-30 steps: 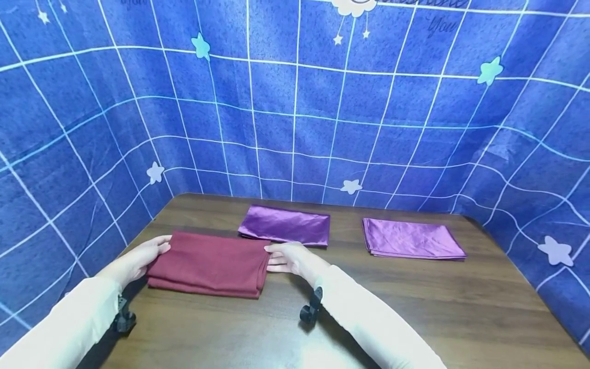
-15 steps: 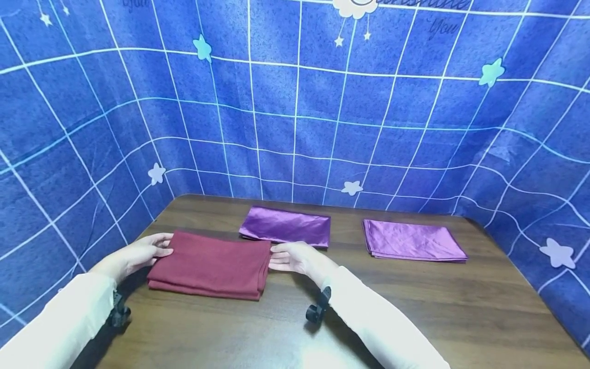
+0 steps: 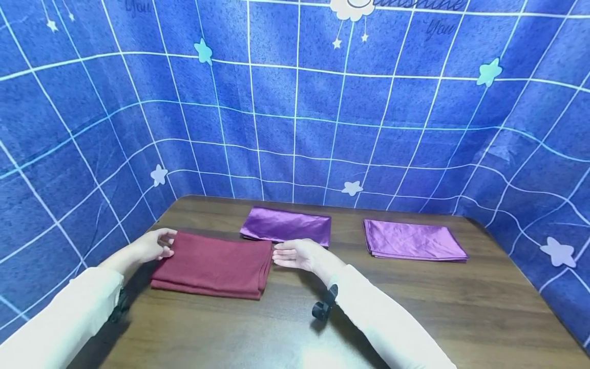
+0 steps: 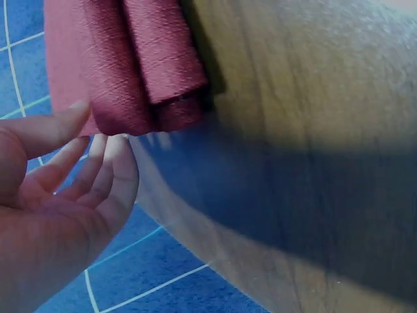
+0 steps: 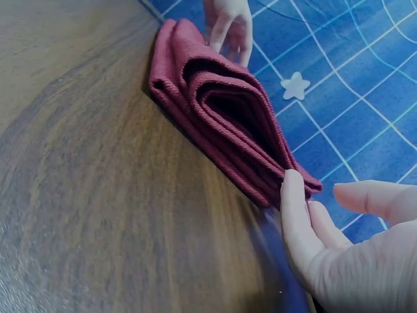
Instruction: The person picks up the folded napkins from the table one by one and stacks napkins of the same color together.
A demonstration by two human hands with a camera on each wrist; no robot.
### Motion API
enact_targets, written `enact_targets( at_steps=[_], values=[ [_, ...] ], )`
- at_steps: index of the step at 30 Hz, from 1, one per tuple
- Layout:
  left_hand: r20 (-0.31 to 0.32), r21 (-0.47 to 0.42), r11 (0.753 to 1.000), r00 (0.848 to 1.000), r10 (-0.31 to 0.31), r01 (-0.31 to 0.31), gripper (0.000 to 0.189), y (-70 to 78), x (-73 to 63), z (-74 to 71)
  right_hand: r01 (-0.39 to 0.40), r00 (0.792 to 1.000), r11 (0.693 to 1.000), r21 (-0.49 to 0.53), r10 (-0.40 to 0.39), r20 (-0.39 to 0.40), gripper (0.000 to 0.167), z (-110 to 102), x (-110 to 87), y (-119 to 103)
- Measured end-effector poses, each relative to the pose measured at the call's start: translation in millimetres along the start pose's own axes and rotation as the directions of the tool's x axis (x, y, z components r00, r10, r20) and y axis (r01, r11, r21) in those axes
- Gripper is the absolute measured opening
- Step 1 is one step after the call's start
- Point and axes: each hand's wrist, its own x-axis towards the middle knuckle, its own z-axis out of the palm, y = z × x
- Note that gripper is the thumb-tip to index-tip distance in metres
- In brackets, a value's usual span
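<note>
Red cloth (image 3: 214, 264): folded into a flat, layered oblong, lying on the desk (image 3: 221, 333) between the two hands. Left hand (image 3: 149, 248) at its one end: fingers loosely bent and apart, thumb by the cloth's edge; contact there cannot be told for sure. Right hand (image 3: 306, 256) at the opposite end: fingers nearly straight, forefinger tip against or just beside the folded edge, thumb well apart, nothing pinched.

Beyond the right hand, dark purple cloth (image 3: 288, 225), folded, shiny. Farther off, to that hand's right, light purple cloth (image 3: 415, 240), also folded.

Handling (judged): red cloth probably light, soft and limp; matt woven surface, so likely less slippery than the shiny pair; not fragile. Loops of the layers gape at the right hand's end and could slip out of line. Best hold: both short ends, all layers together, thumbs above, fingers beneath.
</note>
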Motion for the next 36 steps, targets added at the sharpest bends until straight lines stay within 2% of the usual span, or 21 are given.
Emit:
enact_targets(
  at_steps=[4,8,12,16,21,25,30,36],
  values=[
    [-0.011,-0.013,1.0,1.0,-0.028,0.027,0.059,4.5,3.3,-4.1,0.0,1.0,1.0,0.009,0.0,0.01,0.041,-2,-2.2,-5],
    [-0.036,0.021,1.0,0.999,-0.008,0.009,0.058,9.2,6.8,-8.5,-0.01,0.999,1.0,-0.001,0.01,0.035,0.042,-3,-3.5,-11],
    [-0.105,0.138,0.99,0.993,0.046,-0.031,0.053,16.8,10.0,-11.0,-0.006,0.998,1.0,-0.013,0.006,0.06,0.042,-4,-5.3,-18],
    [-0.17,0.196,0.98,0.983,0.076,-0.042,0.049,24.1,13.6,-11.6,-0.001,0.997,1.0,-0.028,0.003,0.073,0.044,-4,-7.5,-25],
    [-0.182,0.141,0.988,0.979,0.095,-0.07,0.046,32.4,19.2,-8.8,0.02,0.996,0.998,-0.059,-0.015,0.084,0.044,-6,-10.4,-32],
    [-0.153,0.07,0.994,0.983,0.098,-0.088,0.046,41.3,22.6,-5.8,0.029,0.996,0.997,-0.073,-0.023,0.081,0.045,-9,-14.4,-39],
    [-0.106,-0.031,0.994,0.989,0.101,-0.105,0.046,50.3,25.4,0.2,0.027,0.999,0.996,-0.087,-0.024,0.036,0.042,-15,-18.4,-46],
    [-0.05,-0.171,0.984,0.998,0.05,-0.058,0.05,58.5,32.4,8.9,0.06,0.998,0.994,-0.094,-0.059,0.02,0.041,-25,-25.0,-50]
  ],
)
